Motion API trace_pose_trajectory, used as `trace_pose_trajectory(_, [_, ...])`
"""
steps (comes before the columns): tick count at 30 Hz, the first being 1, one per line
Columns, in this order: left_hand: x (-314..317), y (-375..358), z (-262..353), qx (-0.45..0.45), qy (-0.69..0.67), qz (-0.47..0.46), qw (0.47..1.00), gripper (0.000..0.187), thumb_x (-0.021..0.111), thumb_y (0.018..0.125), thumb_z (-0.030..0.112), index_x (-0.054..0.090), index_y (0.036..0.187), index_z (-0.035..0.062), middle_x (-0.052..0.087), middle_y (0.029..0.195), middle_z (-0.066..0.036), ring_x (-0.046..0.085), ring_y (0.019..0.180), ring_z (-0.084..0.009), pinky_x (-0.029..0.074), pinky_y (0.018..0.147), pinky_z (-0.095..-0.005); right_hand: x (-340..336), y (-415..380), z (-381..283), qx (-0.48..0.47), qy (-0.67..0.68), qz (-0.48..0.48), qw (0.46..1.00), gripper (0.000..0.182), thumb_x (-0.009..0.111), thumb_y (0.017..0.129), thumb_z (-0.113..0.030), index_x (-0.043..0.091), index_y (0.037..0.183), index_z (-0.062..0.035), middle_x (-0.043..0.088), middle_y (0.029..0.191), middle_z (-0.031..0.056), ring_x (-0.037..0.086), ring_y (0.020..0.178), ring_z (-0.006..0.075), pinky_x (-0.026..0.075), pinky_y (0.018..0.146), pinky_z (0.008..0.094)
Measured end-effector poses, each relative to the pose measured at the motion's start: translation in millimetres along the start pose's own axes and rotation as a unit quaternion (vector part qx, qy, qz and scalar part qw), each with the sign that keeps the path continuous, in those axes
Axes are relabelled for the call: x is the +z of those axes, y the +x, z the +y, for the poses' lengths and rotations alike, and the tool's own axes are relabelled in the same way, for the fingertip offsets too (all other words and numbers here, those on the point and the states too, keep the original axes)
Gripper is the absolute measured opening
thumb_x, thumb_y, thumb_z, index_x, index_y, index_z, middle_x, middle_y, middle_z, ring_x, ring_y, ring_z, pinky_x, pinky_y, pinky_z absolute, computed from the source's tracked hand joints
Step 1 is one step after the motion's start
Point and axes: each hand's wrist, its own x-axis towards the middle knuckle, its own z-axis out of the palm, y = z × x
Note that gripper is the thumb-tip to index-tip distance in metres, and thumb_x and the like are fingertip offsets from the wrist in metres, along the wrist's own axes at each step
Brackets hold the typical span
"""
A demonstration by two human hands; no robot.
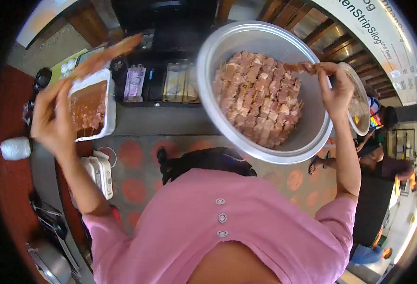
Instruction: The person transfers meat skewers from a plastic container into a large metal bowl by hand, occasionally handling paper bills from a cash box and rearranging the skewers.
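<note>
My left hand (59, 116) is raised at the left, its fingers closed on the end of a long reddish-brown meat skewer (109, 54), smeared by motion. Just below and right of that hand is a white tray (110, 106) holding brown marinade (89, 96) and several pieces of skewered meat (91, 118). At the right, my right hand (334, 87) pinches one end of another meat skewer (303, 67) over the rim of a big metal pot (312, 128). Inside the pot, many raw meat skewers (258, 99) lie side by side in a stack.
An open cash drawer (155, 85) with banknotes (135, 83) sits between tray and pot. Right of the pot is a round lid or bowl (358, 102). A white device (102, 175) is below the tray. Other people (372, 151) are at the far right.
</note>
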Motion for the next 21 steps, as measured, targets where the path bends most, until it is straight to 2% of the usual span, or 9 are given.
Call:
trace_pose_trajectory(3, [85.7, 6.3, 63.2, 0.039, -0.081, -0.093, 0.992, 0.008, 0.067, 0.08, 0.002, 0.068, 0.089, -0.0008, 0.069, 0.09, -0.009, 0.064, 0.084, -0.0163, 0.049, 0.078, -0.0285, -4.4, -13.2, 22.9, -0.03, -0.012, -0.045, 0.998, 0.013, 0.066, 0.077, 0.002, 0.063, 0.089, -0.0015, 0.063, 0.084, 0.0112, 0.063, 0.078, 0.0231, 0.05, 0.071, 0.031])
trace_pose_trajectory(4, [113.9, 10.4, 68.8, 0.116, -0.093, -0.125, 0.981, 0.009, 0.068, 0.08, 0.002, 0.068, 0.088, 0.0006, 0.069, 0.087, -0.008, 0.064, 0.083, -0.0174, 0.049, 0.077, -0.0288, -4.3, -17.8, 33.0, -0.034, -0.007, -0.044, 0.998, 0.013, 0.066, 0.077, 0.002, 0.063, 0.089, -0.0015, 0.063, 0.084, 0.0112, 0.063, 0.078, 0.0231, 0.05, 0.071, 0.031])
trace_pose_trajectory(5, [139.4, 8.7, 82.6, 0.099, -0.135, -0.174, 0.97, 0.009, 0.066, 0.081, 0.002, 0.069, 0.089, 0.0004, 0.068, 0.089, -0.009, 0.064, 0.086, -0.0193, 0.049, 0.079, -0.0288, -2.6, -23.3, 44.0, -0.064, -0.041, -0.084, 0.994, 0.015, 0.066, 0.075, 0.002, 0.062, 0.088, -0.0023, 0.062, 0.086, 0.0114, 0.062, 0.081, 0.0251, 0.05, 0.072, 0.0332])
trace_pose_trajectory(7, [195.3, 7.2, 91.0, 0.242, -0.14, -0.202, 0.939, 0.014, 0.067, 0.077, 0.001, 0.069, 0.091, 0.001, 0.068, 0.09, -0.01, 0.064, 0.086, -0.0231, 0.05, 0.077, -0.0304, 2.3, -28.9, 58.6, -0.098, -0.072, -0.123, 0.985, 0.017, 0.067, 0.073, 0.002, 0.061, 0.088, -0.0031, 0.062, 0.088, 0.0116, 0.061, 0.084, 0.0271, 0.049, 0.073, 0.0354])
trace_pose_trajectory(11, [283.8, -11.4, 78.7, 0.358, -0.113, -0.268, 0.888, 0.018, 0.066, 0.071, 0.003, 0.064, 0.09, 0.0041, 0.064, 0.088, -0.009, 0.062, 0.086, -0.0251, 0.052, 0.074, -0.0353, 17.2, -32.0, 67.4, -0.271, -0.088, -0.208, 0.936, 0.022, 0.065, 0.066, -0.003, 0.058, 0.087, -0.0061, 0.06, 0.089, 0.0095, 0.059, 0.088, 0.0278, 0.049, 0.077, 0.0387])
trace_pose_trajectory(12, [294.5, -15.5, 77.9, 0.414, -0.084, -0.3, 0.855, 0.018, 0.065, 0.071, 0.004, 0.062, 0.088, 0.005, 0.063, 0.087, -0.008, 0.061, 0.086, -0.0248, 0.052, 0.074, -0.0365, 20.9, -32.2, 68.2, -0.325, -0.115, -0.227, 0.911, 0.022, 0.063, 0.065, -0.005, 0.058, 0.087, -0.0064, 0.059, 0.088, 0.0092, 0.058, 0.088, 0.0275, 0.049, 0.078, 0.0386])
trace_pose_trajectory(15, [312.3, -30.2, 76.3, 0.441, -0.023, -0.355, 0.824, 0.015, 0.063, 0.071, 0.011, 0.058, 0.084, 0.0061, 0.059, 0.09, -0.007, 0.06, 0.091, -0.0244, 0.052, 0.076, -0.0367, 37.7, -29.8, 68.8, -0.398, -0.107, -0.221, 0.884, 0.02, 0.059, 0.066, -0.009, 0.057, 0.086, -0.0053, 0.058, 0.087, 0.0092, 0.057, 0.087, 0.0266, 0.048, 0.082, 0.0392])
trace_pose_trajectory(19, [322.0, -41.6, 80.3, 0.487, 0.0, -0.399, 0.777, 0.015, 0.059, 0.074, 0.016, 0.059, 0.085, 0.006, 0.059, 0.094, -0.009, 0.059, 0.096, -0.0255, 0.052, 0.078, -0.0369, 59.8, -33.8, 74.2, -0.421, -0.101, -0.274, 0.859, 0.016, 0.056, 0.07, -0.013, 0.056, 0.084, -0.0049, 0.058, 0.083, 0.0084, 0.057, 0.087, 0.0247, 0.048, 0.085, 0.0358])
trace_pose_trajectory(21, [321.2, -49.7, 86.7, 0.498, 0.005, -0.491, 0.715, 0.016, 0.058, 0.075, 0.016, 0.059, 0.087, 0.006, 0.058, 0.095, -0.011, 0.057, 0.101, -0.0256, 0.051, 0.079, -0.0376, 64.6, -35.0, 71.7, -0.425, -0.124, -0.32, 0.838, 0.018, 0.056, 0.071, -0.013, 0.058, 0.086, -0.0046, 0.059, 0.085, 0.0088, 0.057, 0.088, 0.0247, 0.047, 0.085, 0.0359])
